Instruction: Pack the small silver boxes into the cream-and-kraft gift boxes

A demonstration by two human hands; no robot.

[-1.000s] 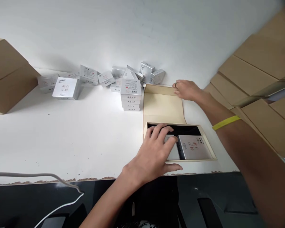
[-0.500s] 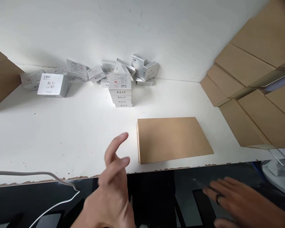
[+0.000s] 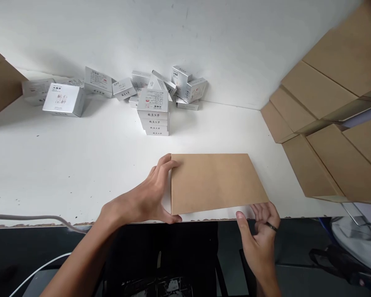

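The closed brown box [image 3: 218,181] lay on the near part of the white table [image 3: 89,165], a little right of the middle, and its lid hid whatever was inside. The left hand [image 3: 153,192] was clamped across the box's left end, fingers at the far corner and thumb at the near one; part of the fingers' undersides could not be seen. The right hand [image 3: 259,231], with a dark ring [image 3: 271,226], was at the near right corner, its thumb standing well apart from the fingers; the fingertips disappeared at the box's near edge, so how firmly they pressed could not be told.

Beyond the box, a stack of silver boxes [image 3: 153,111] partly covered the loose silver cartons [image 3: 121,88] by the wall. At the far left a large brown carton [image 3: 3,82] was cut off by the picture's edge, as were the piled brown boxes [image 3: 334,90] on the right. Things in the dark below the table were hard to make out.

A second earlier the lid had stood open, with silver boxes showing inside. Half a second earlier it was already down, but both hands were clear of it; now both had reached the box.
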